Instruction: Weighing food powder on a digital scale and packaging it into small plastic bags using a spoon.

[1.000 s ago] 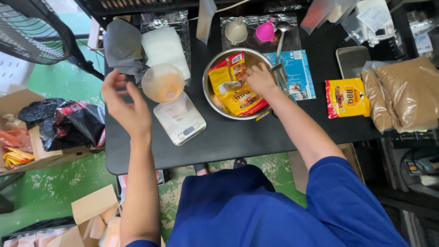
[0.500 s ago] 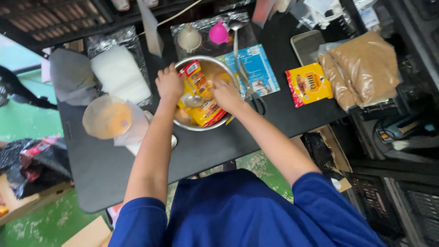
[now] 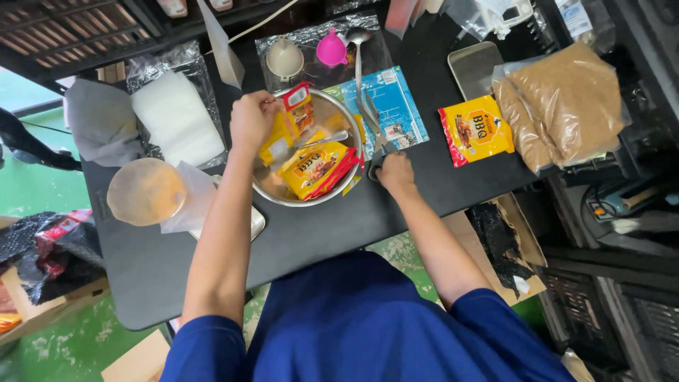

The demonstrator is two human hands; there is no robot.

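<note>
The left hand (image 3: 251,119) is closed on a yellow-and-red packet (image 3: 290,122), lifting it upright at the near rim of the steel bowl (image 3: 272,189), apparently to part it from the other packets (image 3: 316,168) lying inside. The right hand (image 3: 395,172) rests curled on scissors (image 3: 373,124) on the black surface (image 3: 318,226), just right of the bowl. Half a second ago both hands were down in the bowl; now the right has come out.

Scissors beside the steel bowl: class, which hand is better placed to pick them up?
Probably the right hand: it rests at the scissors handles beside the bowl, while the left hand holds a yellow sachet.
</note>
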